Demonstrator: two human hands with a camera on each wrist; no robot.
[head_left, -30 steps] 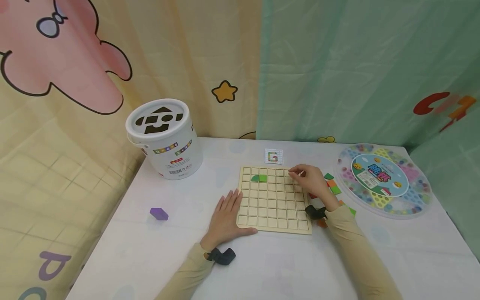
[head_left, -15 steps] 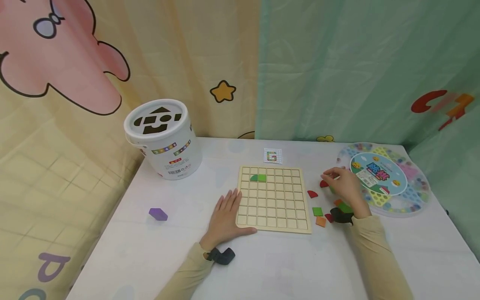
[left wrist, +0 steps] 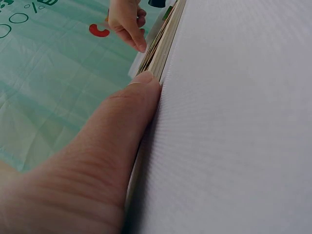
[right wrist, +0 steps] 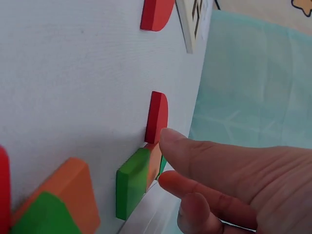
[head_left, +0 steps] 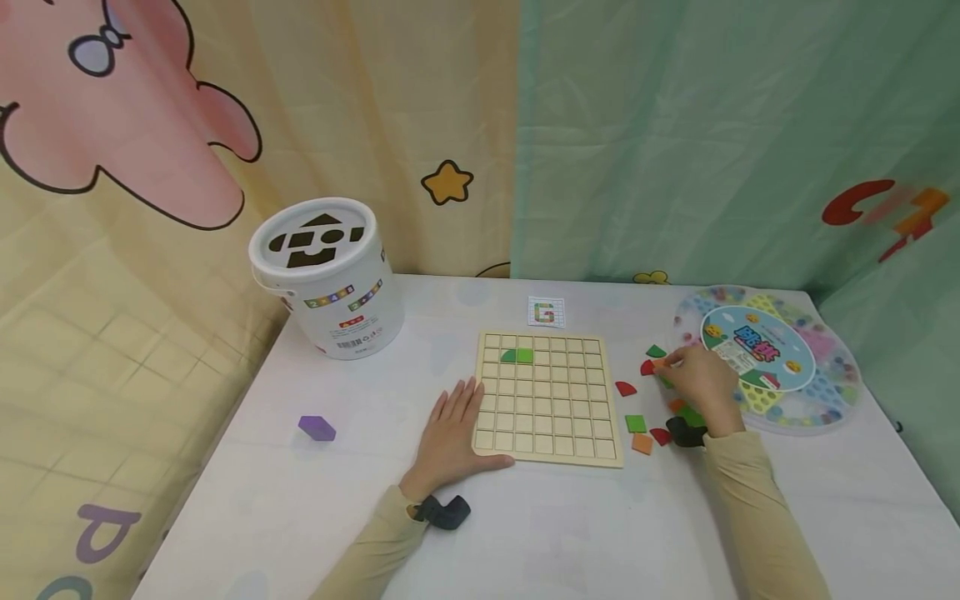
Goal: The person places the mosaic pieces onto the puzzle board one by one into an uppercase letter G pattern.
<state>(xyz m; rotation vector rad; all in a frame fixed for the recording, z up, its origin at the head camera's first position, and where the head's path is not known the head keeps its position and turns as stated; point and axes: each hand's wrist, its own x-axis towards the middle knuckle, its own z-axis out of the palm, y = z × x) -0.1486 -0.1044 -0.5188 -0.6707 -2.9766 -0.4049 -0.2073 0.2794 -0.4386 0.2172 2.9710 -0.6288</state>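
Observation:
A pale wooden grid board bears a dark green quarter-circle tile beside a light green square tile. My left hand lies spread at its lower-left corner, fingers at the left edge, thumb along the front edge. Right of the board, my right hand reaches over loose tiles. In the right wrist view its thumb and index finger are parted right beside an orange tile, which lies between a red quarter-circle tile and a green square tile.
More tiles lie right of the board, among them a green square and an orange square. A pattern card sits behind the board. A white bucket, a purple block and a round game box stand around.
My right hand has moved from the board's upper right corner rightward to the loose tiles, then slightly down onto them. The left hand has stayed put.

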